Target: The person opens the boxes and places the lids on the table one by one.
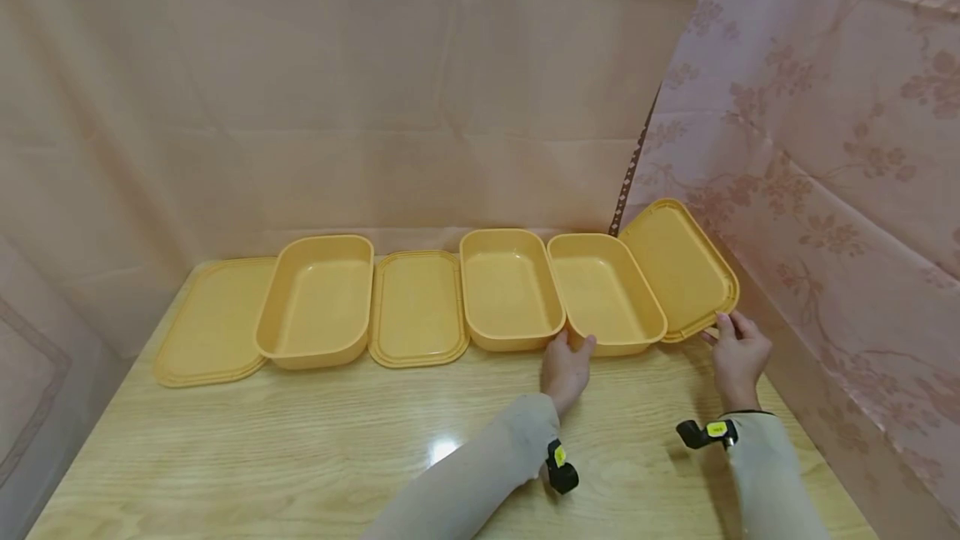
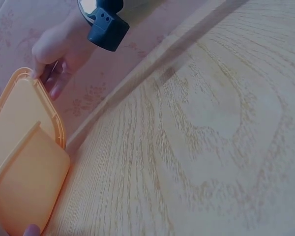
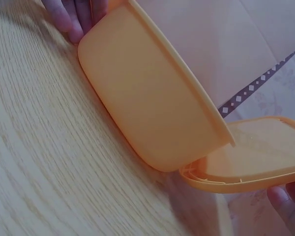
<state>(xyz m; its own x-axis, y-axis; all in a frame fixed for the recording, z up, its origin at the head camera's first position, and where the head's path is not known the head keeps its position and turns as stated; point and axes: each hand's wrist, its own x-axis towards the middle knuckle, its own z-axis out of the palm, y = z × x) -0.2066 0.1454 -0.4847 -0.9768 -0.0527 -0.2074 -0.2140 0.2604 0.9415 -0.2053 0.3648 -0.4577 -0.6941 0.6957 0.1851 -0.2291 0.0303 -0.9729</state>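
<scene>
My left hand (image 1: 567, 370) grips the near left corner of the rightmost yellow food container (image 1: 606, 294), which stands upright and uncovered on the table. In the right wrist view, its fingers (image 3: 71, 22) lie against that container's wall, low near the tabletop. At the far right, my right hand (image 1: 739, 357) pinches a yellow lid (image 1: 678, 269) by its near right corner. The lid is tilted, its right side raised, and its left edge lies right beside the container. Another uncovered container (image 1: 512, 286) stands just left of the left hand.
Left along the row are a flat lid (image 1: 420, 307), a third uncovered container (image 1: 318, 298) and another lid (image 1: 217, 323) partly behind it. A plain curtain (image 1: 375, 107) hangs behind the wood-grain table (image 1: 300, 440); a flowered curtain (image 1: 840, 190) hangs close on the right.
</scene>
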